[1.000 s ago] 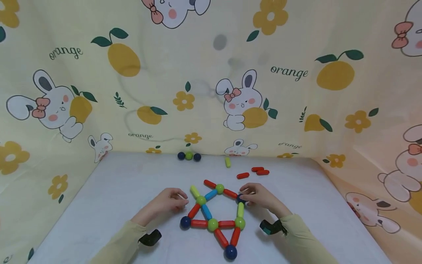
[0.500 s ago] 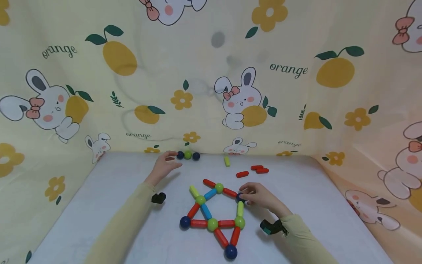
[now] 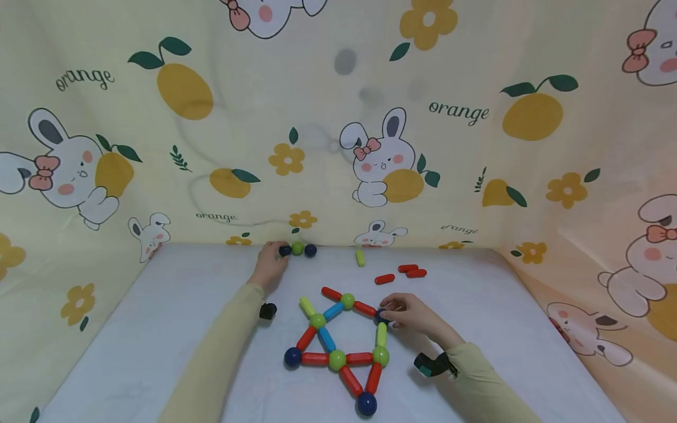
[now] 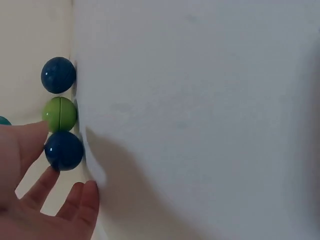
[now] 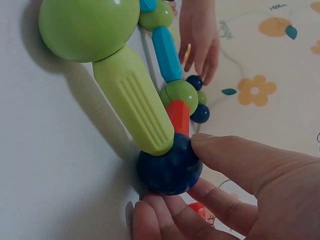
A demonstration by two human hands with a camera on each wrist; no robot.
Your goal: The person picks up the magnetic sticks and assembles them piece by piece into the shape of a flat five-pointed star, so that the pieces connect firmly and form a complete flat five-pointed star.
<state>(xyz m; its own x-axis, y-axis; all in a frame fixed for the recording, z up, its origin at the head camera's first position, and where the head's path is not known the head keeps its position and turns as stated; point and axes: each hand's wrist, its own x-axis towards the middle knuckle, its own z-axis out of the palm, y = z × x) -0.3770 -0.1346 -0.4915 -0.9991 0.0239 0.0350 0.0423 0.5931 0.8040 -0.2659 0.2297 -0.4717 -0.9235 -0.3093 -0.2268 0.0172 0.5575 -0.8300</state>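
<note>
At the back edge of the table my left hand (image 3: 271,264) pinches a dark blue ball (image 4: 64,151) between thumb and finger. That ball touches a green ball (image 4: 60,114), with a second dark blue ball (image 4: 58,75) on its far side. My right hand (image 3: 415,315) holds another dark blue ball (image 5: 170,167) at a corner of a magnetic rod-and-ball frame lying flat. A yellow-green rod (image 5: 134,100) and a red rod (image 5: 179,117) meet that ball. The frame joins red, blue and yellow-green rods with green and dark blue balls. Its left yellow-green rod (image 3: 307,306) has a free end.
Several loose red rods (image 3: 385,279) lie at the back right of the white table (image 3: 148,346). A loose yellow-green rod (image 3: 360,258) is nearer the back edge. Behind the table hangs a printed cloth (image 3: 317,88) with rabbits and oranges.
My left hand has moved from beside the frame to the balls at the back edge and taken hold of the leftmost one. The right hand stays on its ball.
</note>
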